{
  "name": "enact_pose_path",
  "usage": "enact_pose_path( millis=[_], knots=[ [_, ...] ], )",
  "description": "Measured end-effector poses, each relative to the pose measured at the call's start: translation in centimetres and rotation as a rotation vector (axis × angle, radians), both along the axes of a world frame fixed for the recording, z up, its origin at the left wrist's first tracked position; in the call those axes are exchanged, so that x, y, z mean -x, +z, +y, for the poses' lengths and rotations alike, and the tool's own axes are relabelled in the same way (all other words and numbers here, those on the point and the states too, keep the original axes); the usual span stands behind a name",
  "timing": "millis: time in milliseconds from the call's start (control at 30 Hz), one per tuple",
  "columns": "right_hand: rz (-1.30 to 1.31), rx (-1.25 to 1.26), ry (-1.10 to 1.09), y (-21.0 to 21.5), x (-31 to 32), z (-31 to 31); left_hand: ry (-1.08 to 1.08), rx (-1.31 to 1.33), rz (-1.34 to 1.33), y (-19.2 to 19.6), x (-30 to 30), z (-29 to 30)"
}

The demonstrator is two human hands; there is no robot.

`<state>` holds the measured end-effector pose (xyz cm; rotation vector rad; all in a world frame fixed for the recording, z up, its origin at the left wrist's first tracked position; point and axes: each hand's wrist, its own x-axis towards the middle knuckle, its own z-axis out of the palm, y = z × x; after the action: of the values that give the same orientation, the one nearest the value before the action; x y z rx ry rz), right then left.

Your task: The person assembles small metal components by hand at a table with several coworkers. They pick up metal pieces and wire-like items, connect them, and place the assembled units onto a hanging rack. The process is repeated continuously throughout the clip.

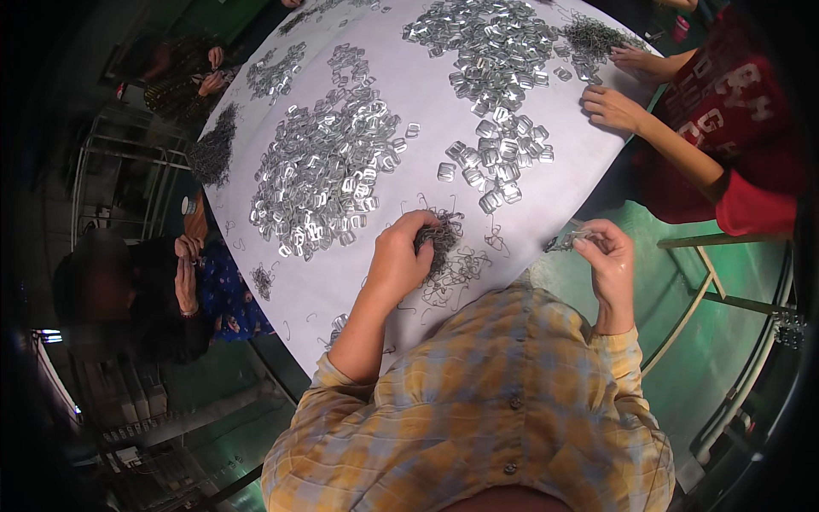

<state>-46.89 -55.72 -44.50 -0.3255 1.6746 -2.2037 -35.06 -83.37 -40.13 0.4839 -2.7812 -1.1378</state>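
My left hand [397, 259] rests on the table near my body, its fingers curled round a dark clump of bent wire hooks [441, 236]. Beside it, more loose wire hooks [461, 271] lie spread over the white surface. Just past the table's right edge, my right hand [611, 263] pinches small metal pieces [566, 241] between thumb and fingers; they look like a buckle with wire, but are too small to tell surely. Ahead of my hands lie a loose group of flat silver buckles [502, 158] and a large heap of buckles [320, 175] to the left.
The white-covered table [418, 94] bears another buckle heap [490, 47] and dark wire piles [215, 145] along its left edge. A co-worker's hands [616, 107] rest at the right edge. Other people work at the left side. A metal frame [708, 273] stands at right.
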Motion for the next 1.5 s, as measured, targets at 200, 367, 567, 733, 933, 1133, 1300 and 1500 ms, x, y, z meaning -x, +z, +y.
enact_pose_path(
  millis=[200, 367, 567, 733, 933, 1133, 1300, 1500],
  knots=[
    [-0.024, 0.009, 0.004, -0.3, -0.1, 0.0, -0.083, -0.075, 0.06, 0.0, 0.3, -0.6],
    [-0.037, 0.009, 0.002, -0.8, -0.1, 0.4, -0.204, 0.277, -0.166, -0.8, 0.5, -0.4],
    [-0.067, 0.013, 0.034, -0.7, -0.1, -0.1, -0.472, 0.411, 0.143, -6.4, 4.8, 2.2],
    [-0.07, 0.03, 0.051, -0.7, -0.2, -0.3, -0.643, 0.571, 0.191, -7.9, 6.5, 2.2],
    [-0.102, 0.028, 0.042, -1.3, -0.6, -0.2, -0.733, 0.709, 0.152, -7.5, 6.9, 1.7],
    [-0.12, 0.012, 0.063, -1.7, -1.0, -0.4, -0.508, 0.358, -0.123, -5.7, 6.9, 1.1],
    [-0.127, 0.046, 0.078, -1.3, -1.2, -0.7, -0.279, -0.179, -0.19, -5.3, 6.0, -0.6],
    [-0.122, -0.001, 0.155, -0.8, -1.3, -1.1, -0.169, -0.701, -0.075, -3.3, 4.7, 2.1]
  ],
)
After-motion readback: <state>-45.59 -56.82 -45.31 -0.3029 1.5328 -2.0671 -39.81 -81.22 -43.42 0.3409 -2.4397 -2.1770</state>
